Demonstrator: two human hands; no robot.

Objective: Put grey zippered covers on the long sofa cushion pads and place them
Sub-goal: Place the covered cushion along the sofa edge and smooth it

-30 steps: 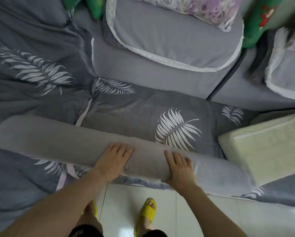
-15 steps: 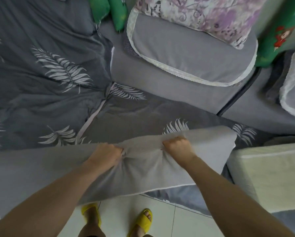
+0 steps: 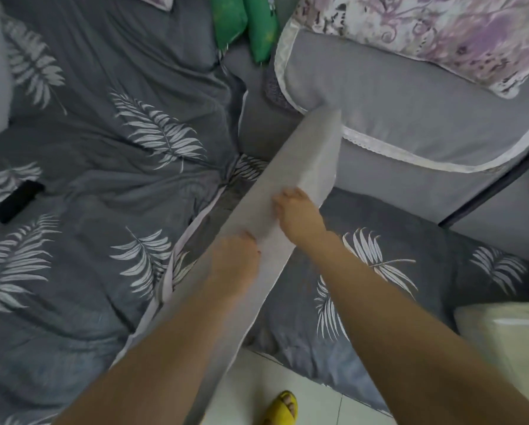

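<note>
A long cushion in a light grey cover [image 3: 306, 157] is lifted and points away from me, its far end near the sofa back cushion [image 3: 410, 118]. My left hand [image 3: 235, 262] grips its left side lower down. My right hand [image 3: 297, 216] grips its right edge a little further up. The near end of the cushion runs under my left forearm and is partly hidden. A bare cream foam pad [image 3: 508, 338] lies at the lower right edge of the sofa.
A dark grey sheet with white leaf prints [image 3: 103, 210] covers the sofa seat. A black remote [image 3: 14, 200] lies on it at the left. Green pillows [image 3: 244, 23] and a purple floral pillow [image 3: 441, 29] sit at the back. White floor tiles [image 3: 318, 403] and a yellow slipper [image 3: 280, 407] are below.
The covered cushion lay crosswise along the seat's front edge under flat hands; both hands grabbed it, lifted it and swung it so it points lengthwise away from me.
</note>
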